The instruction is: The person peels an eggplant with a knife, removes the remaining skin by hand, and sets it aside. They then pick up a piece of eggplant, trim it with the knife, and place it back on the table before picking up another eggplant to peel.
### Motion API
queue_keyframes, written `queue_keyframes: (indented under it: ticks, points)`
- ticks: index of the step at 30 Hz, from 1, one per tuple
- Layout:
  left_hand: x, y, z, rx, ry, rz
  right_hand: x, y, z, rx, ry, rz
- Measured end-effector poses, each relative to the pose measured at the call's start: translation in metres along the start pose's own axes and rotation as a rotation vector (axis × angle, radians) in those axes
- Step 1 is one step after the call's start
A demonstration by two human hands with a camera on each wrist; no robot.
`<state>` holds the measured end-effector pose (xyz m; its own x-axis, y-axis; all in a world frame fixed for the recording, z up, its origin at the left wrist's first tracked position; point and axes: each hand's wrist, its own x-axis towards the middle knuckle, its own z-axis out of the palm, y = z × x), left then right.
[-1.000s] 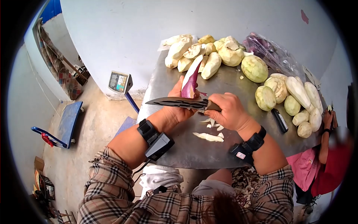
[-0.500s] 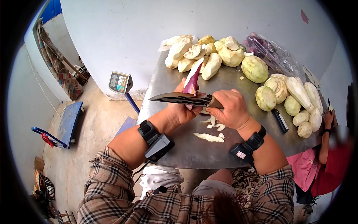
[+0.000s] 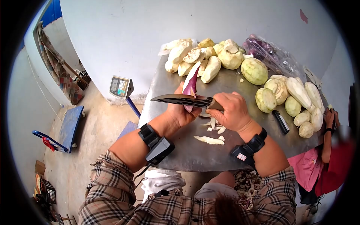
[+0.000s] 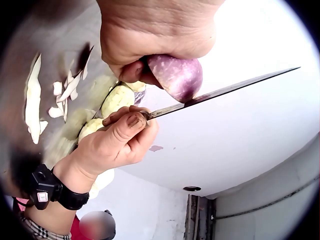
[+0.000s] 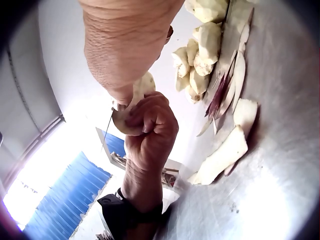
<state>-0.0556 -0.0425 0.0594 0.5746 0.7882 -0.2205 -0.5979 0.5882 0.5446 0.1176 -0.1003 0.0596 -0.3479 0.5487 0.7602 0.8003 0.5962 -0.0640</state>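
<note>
In the head view my left hand (image 3: 179, 111) holds a partly peeled eggplant (image 3: 191, 85) upright over the table's near left part. Purple skin remains along one side, and pale flesh shows on the other. My right hand (image 3: 232, 110) grips the handle of a large kitchen knife (image 3: 180, 99), whose blade points left across the eggplant's lower part. From the left wrist, the blade (image 4: 225, 91) meets the rounded purple end of the eggplant (image 4: 177, 77). Its peeled pale side (image 5: 125, 124) shows in the right wrist view, with left fingers curled round it.
Pale peel strips (image 3: 210, 140) lie below the hands on the metal table (image 3: 180, 153). Peeled eggplants (image 3: 212, 69) are heaped at the back, more (image 3: 299, 92) at the right. Beside them lie a black object (image 3: 281, 122) and a plastic bag (image 3: 272, 54) of purple eggplants. Another person's hands (image 3: 330, 118) are at the right edge.
The eggplant has shifted slightly down and been turned in my left hand. The knife and my right hand have moved a little to the right. The head view has tilted slightly.
</note>
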Motion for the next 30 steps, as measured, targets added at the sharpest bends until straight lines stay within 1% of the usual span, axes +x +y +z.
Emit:
queue_keyframes:
  ticks: [3,5,13,17,20,23,26,27,30]
  points:
    - [0.004,0.001,-0.002,0.024,0.011,-0.014,-0.001,0.004,0.001,0.008,-0.001,0.027]
    - [-0.002,0.000,-0.001,0.016,-0.023,-0.015,-0.005,0.010,0.004,0.022,-0.009,0.069]
    - [0.002,0.001,-0.010,0.056,-0.085,-0.026,-0.003,0.009,-0.001,0.032,0.027,0.108]
    - [0.004,0.000,-0.011,0.041,-0.075,-0.043,-0.004,0.013,-0.001,0.021,0.021,0.156]
    - [0.005,0.000,-0.013,0.056,-0.093,-0.023,-0.003,0.012,-0.003,0.031,0.030,0.122]
    - [0.006,-0.001,-0.012,0.079,-0.119,0.020,-0.002,0.010,-0.001,0.134,-0.014,0.113]
    - [0.002,0.003,-0.001,0.099,-0.008,0.091,-0.001,0.005,-0.001,0.148,-0.018,0.069]
    - [0.003,0.005,-0.007,0.109,-0.075,0.101,-0.001,0.005,0.000,0.147,-0.026,0.064]
    - [0.007,0.002,-0.015,0.116,-0.070,0.090,-0.002,0.006,0.003,0.180,-0.039,0.059]
